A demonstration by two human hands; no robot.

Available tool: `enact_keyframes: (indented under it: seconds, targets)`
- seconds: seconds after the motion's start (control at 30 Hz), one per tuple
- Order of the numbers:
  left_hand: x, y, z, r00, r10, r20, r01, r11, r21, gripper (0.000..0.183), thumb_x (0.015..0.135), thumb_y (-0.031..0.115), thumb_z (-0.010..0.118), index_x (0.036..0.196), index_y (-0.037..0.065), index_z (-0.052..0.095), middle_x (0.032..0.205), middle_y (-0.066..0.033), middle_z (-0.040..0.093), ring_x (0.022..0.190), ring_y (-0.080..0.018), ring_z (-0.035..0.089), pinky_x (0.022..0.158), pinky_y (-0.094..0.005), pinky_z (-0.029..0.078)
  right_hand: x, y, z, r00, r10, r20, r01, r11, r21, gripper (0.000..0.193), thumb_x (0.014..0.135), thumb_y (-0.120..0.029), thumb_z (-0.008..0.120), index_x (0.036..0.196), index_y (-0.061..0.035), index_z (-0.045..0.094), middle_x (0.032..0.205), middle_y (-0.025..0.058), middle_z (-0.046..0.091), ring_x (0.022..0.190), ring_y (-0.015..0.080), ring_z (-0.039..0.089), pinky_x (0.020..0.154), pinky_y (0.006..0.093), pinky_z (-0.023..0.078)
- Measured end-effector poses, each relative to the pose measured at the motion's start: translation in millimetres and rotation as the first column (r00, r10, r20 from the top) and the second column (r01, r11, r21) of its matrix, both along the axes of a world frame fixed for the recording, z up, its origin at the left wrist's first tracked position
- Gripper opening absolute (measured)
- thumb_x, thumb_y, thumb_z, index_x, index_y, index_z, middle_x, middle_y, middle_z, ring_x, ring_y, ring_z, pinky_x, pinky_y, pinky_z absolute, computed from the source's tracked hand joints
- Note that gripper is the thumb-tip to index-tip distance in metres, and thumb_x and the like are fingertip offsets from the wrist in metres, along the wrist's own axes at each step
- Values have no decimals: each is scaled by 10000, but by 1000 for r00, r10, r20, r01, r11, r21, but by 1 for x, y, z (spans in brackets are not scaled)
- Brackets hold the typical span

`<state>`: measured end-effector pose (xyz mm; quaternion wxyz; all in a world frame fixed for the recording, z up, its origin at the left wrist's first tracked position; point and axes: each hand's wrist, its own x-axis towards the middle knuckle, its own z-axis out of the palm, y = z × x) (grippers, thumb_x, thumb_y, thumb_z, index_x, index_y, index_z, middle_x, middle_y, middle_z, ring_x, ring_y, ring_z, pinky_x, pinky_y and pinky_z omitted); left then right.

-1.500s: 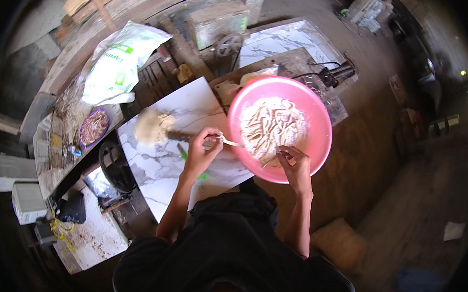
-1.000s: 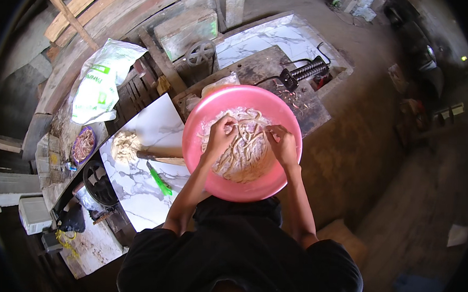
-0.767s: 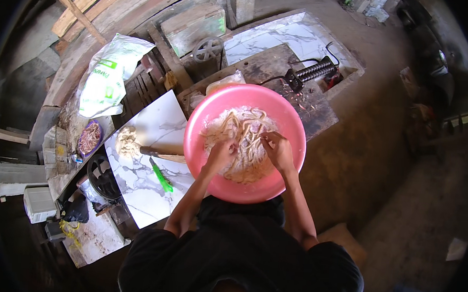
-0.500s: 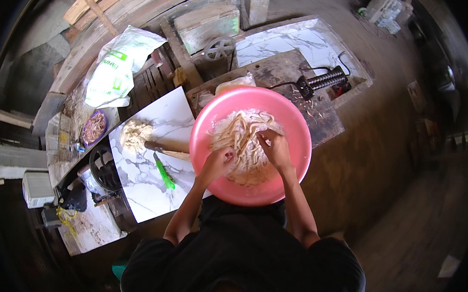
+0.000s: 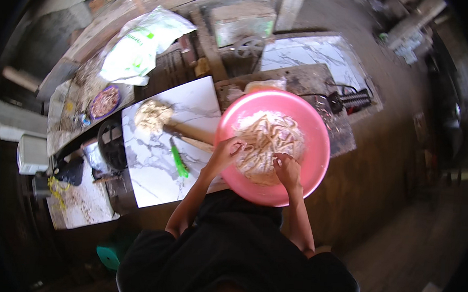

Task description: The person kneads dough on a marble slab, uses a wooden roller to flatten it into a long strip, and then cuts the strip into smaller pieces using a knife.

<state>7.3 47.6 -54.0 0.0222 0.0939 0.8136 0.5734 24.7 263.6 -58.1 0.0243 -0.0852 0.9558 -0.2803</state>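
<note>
A round pink basin stands in front of me, with a tangle of floury dough strips inside. My left hand is over the basin's left rim, its fingers curled together at the edge of the strips. Whether a strip lies between those fingertips is too small to tell. Over the near right part of the heap, my right hand is closed in a pinch on a dough strip, with its fingertips pointing left into the strips.
Left of the basin, a marbled board carries a pale dough pile, a wooden rolling pin and a green-handled knife. Behind it lies a white-green sack. A purple-rimmed bowl sits far left; a black coiled device lies right.
The whole view has shifted, so the basin appears farther right. Within it, my right hand has come nearer to me, and my left hand has moved outward to the left rim.
</note>
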Motion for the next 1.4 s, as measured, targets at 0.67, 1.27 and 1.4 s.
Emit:
enact_keyframes:
  seconds: [0.67,1.27,1.4]
  targets:
    - [59,-94,-30,796,601,79,-606,791,87,134,809,84,515,912,5,545,794,-85,617,721,-151,588,634,-261,440,-61,-167,2,828,540,-150,-560,781,-276,167,730,-124,572,879,-52,592,806,110,601,734,269,574,645,335,451]
    - [-35,-116,-81,732,630,-261,-680,701,-214,351,723,108,565,1059,46,483,1110,-235,466,1029,-388,429,884,-405,355,-131,-213,-49,848,512,-135,-518,856,-5,474,661,-113,615,1110,-58,475,1138,171,450,1053,340,410,861,393,375]
    - [-23,-117,-90,822,565,-70,-558,777,-292,374,715,104,569,1069,27,478,1144,-227,447,1056,-382,411,903,-393,345,-118,-226,-78,839,524,-149,-538,840,-73,449,633,-32,590,1071,-54,494,1087,150,490,1031,317,435,851,374,393]
